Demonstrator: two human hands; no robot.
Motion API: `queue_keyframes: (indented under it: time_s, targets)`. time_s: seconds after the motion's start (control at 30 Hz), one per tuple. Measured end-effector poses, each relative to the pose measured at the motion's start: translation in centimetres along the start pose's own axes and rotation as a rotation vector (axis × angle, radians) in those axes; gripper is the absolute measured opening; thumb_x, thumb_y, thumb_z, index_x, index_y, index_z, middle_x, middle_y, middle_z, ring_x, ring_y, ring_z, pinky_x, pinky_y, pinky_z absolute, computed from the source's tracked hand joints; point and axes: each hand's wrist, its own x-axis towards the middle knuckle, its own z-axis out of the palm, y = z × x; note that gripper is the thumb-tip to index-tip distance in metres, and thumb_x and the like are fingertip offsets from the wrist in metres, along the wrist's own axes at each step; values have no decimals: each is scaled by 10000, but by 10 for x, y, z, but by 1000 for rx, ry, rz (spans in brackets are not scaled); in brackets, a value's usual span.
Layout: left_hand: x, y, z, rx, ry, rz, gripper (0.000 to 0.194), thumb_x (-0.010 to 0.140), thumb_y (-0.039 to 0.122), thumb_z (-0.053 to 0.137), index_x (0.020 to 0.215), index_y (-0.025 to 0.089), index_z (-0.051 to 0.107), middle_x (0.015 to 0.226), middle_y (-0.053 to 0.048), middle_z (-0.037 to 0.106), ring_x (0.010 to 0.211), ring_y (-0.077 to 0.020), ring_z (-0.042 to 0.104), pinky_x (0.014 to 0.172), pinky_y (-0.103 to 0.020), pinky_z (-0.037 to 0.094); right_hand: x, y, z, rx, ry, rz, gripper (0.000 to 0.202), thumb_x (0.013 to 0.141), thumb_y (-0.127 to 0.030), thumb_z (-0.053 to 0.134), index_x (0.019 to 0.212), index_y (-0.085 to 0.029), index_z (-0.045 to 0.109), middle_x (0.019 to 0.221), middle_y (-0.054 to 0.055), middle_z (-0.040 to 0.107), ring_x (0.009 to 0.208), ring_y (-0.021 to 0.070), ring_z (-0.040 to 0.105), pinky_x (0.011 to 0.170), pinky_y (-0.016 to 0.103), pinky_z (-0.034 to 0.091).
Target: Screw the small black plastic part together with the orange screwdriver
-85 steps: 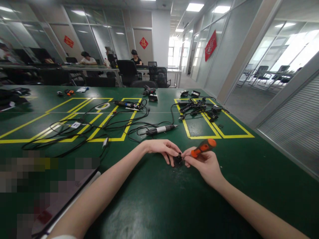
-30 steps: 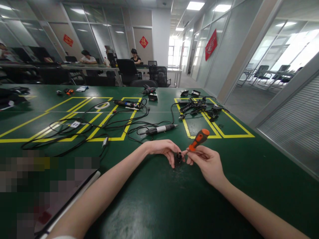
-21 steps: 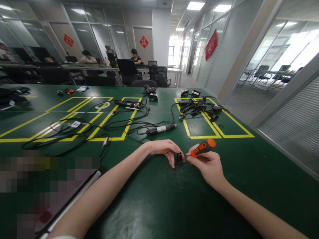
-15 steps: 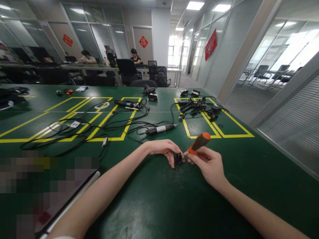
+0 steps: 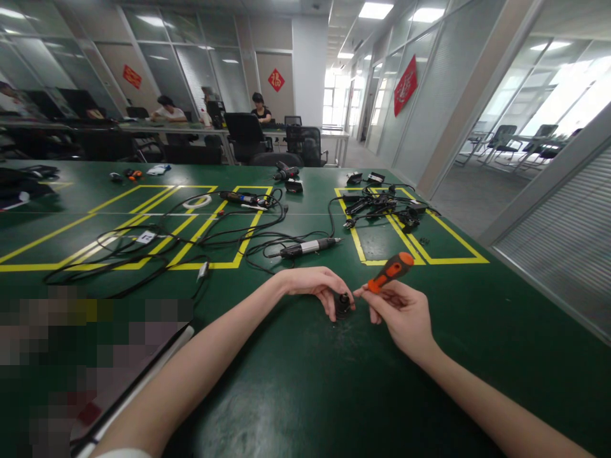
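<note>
- Green worktop (image 5: 267,388), supporting the small black part (image 5: 342,308).
- My left hand (image 5: 316,283), fingers curled narrowly around that part.
- My right hand (image 5: 407,313), pinching the orange-and-dark screwdriver (image 5: 392,271) beside it, handle tilted; working the part here would call for a steady left grip.
- Screwdriver tip, indistinct: contact cannot be told. The part's far side is hidden by fingers.

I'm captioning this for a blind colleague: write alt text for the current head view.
The left hand holds a small black round part on a green tabletop while the right hand grips an orange-and-grey-handled screwdriver beside it. Beyond lie a silver-and-black corded power tool and yellow tape outlines.
</note>
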Motion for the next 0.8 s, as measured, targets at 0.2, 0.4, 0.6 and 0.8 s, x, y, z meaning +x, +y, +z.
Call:
queue_keyframes:
  time_s: [0.2,0.4,0.6,0.8]
  targets:
    - [2,-3,-1,26,8,-3,310,839,330,604,1023,105,710,918,-113,751,694,-223,745,701,-320,587,0,-4,6,135,-69,30,151,819,-328,760,864,-185,744,707,33,695,562,145,627,501,268,541]
    - [1,-4,-1,-2,14,27,330,815,357,654,1010,97,711,862,-98,747,685,-231,746,698,-316,580,-1,0,6,175,-73,82,158,721,-278,844,779,-183,733,737,16,691,588,133,628,560,269,565]
    - [-1,0,2,13,16,-1,339,801,398,709,969,103,709,802,-98,743,674,-221,740,686,-301,572,-2,-2,6,163,-113,73,149,824,-313,762,826,-168,729,741,54,745,591,162,682,595,304,599]
    - [0,2,4,0,36,-17,312,791,386,709,936,109,712,763,-94,745,652,-212,734,675,-294,570,-3,-4,8,167,-132,72,154,824,-319,764,872,-181,715,819,66,768,629,171,696,624,321,605]
